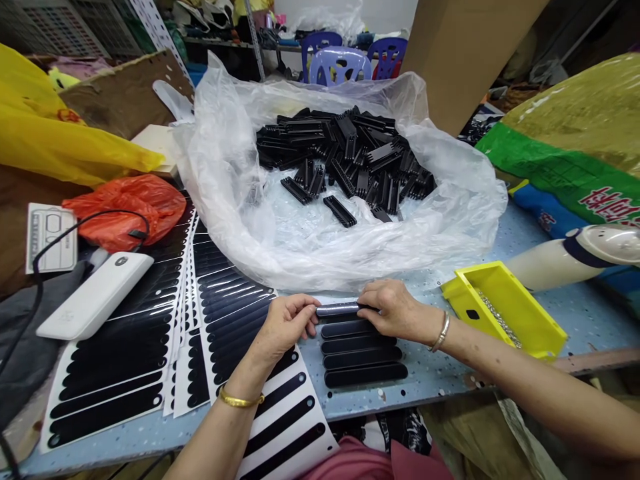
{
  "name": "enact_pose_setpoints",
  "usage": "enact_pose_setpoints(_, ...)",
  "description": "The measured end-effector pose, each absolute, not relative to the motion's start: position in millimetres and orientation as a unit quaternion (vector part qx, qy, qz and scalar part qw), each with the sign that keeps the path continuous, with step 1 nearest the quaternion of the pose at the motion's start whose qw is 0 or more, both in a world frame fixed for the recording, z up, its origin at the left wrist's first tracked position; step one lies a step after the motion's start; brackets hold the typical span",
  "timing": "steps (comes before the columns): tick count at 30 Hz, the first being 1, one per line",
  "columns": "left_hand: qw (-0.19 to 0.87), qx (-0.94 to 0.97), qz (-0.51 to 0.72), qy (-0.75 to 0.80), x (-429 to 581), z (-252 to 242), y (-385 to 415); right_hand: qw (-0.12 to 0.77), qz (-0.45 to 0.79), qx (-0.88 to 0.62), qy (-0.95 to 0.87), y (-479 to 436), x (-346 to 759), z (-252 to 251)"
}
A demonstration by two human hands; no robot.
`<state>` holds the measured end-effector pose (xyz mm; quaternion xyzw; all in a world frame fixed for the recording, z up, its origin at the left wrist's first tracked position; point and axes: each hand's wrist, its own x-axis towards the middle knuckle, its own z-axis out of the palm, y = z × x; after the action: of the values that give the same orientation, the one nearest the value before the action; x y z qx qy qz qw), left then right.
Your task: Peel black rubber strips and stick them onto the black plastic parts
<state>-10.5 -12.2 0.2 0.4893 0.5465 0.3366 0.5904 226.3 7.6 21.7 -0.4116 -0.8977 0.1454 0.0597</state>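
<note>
My left hand and my right hand pinch the two ends of a narrow shiny grey strip just above the tabletop. Below it lies a row of several black rounded strips, close to my right hand. Under my left wrist and to its left are white backing sheets with black rounded pads. A heap of black ribbed plastic parts fills a clear plastic bag beyond my hands.
A yellow plastic tray holding a metal chain stands right of my right hand. A white power bank with a black cable lies at left, near a red bag. Large sacks, a cardboard box and plastic chairs stand farther back.
</note>
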Motion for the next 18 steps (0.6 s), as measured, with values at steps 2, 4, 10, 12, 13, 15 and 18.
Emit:
enact_pose_setpoints(2,0.589,0.491,0.335,0.548,-9.3,-0.1,-11.7,0.065,0.143,-0.408,-0.899,7.7,226.6,20.8)
enact_pose_setpoints(4,0.585,0.489,0.335,0.554,-7.7,-0.8,-11.4,0.065,0.142,-0.408,-0.9,7.9,226.8,21.0)
enact_pose_setpoints(10,0.572,0.474,0.346,0.574,-3.2,-2.1,-11.5,0.065,0.142,-0.407,-0.9,9.3,226.2,22.0)
enact_pose_setpoints(12,0.571,0.47,0.35,0.575,-2.6,-2.3,-11.5,0.069,0.143,-0.405,-0.901,10.1,226.3,21.2)
enact_pose_setpoints(13,0.571,0.47,0.351,0.574,-2.5,-2.5,-11.5,0.07,0.143,-0.403,-0.901,10.6,226.5,20.8)
enact_pose_setpoints(15,0.57,0.472,0.351,0.573,-2.3,-2.7,-11.4,0.071,0.145,-0.399,-0.903,11.7,227.6,19.8)
enact_pose_setpoints(18,0.567,0.47,0.351,0.578,-1.8,-2.8,-10.9,0.083,0.156,-0.396,-0.901,12.8,230.9,17.6)
